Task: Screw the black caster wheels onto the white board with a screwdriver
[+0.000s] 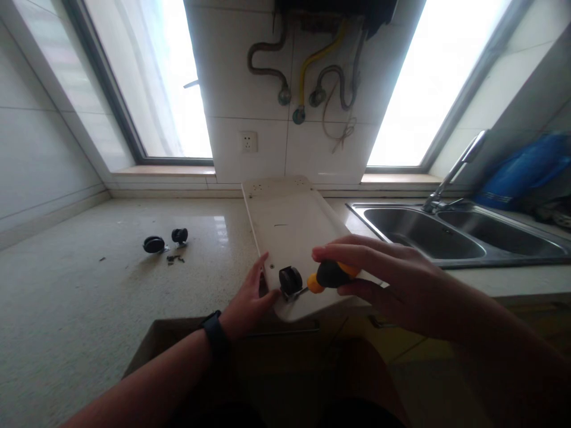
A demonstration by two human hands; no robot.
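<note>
Your right hand (395, 270) gripped the bulbous, black-and-yellow screwdriver (332, 274); your left hand (250, 302) clasped the edge of the smooth, round-cornered panel (294, 238), near a round-wheeled caster (290, 279).

A white panel (294, 217) is laid flat; a black caster (291, 280) is positioned wheels-up at its near corner, where a yellow-and-black screwdriver (331, 274) is held aslant.

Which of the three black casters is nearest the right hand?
The caster on the white board, beside the screwdriver; the other two lie on the counter.
</note>
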